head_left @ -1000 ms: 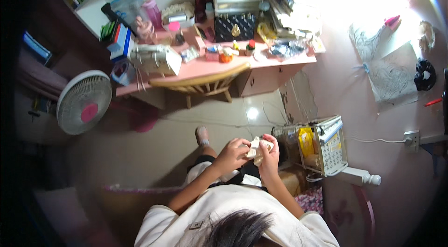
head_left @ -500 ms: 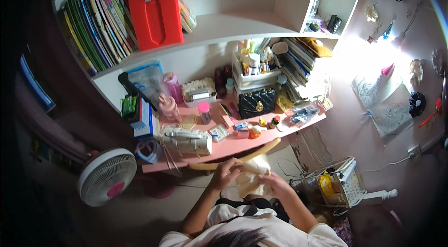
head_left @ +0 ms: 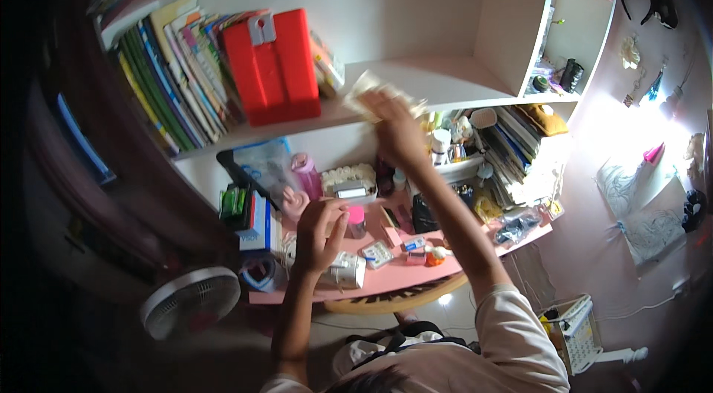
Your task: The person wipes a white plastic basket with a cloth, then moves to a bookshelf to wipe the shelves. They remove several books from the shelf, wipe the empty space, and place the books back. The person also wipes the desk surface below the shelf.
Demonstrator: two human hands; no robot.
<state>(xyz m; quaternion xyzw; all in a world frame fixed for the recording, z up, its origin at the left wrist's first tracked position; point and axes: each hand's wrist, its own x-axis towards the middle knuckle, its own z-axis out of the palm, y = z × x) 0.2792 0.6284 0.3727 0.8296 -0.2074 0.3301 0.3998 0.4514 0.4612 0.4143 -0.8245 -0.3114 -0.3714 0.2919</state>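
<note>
My right hand [head_left: 397, 125] is stretched up to the white shelf [head_left: 445, 77]. Under its fingers is a cream cloth [head_left: 359, 94], pressed near the shelf's front edge, just right of the row of books. My left hand [head_left: 322, 235] hangs over the pink desk with nothing in it, its fingers loosely bent and apart from the thumb. Close beside it are a pink-lidded jar [head_left: 356, 221] and a white appliance [head_left: 346, 270], which my left hand and forearm partly cover.
A red holder [head_left: 276, 70] leans against books [head_left: 174, 85] on the shelf. Below, the pink desk [head_left: 386, 278] carries bottles, boxes and a paper stack [head_left: 512, 155]. A wooden chair [head_left: 394, 302] stands at its front edge; a fan [head_left: 191, 302] is at left.
My right hand has carried the cloth from above the chair up to the shelf. My left hand has let go of it and moved left and up over the desk. The view has shifted.
</note>
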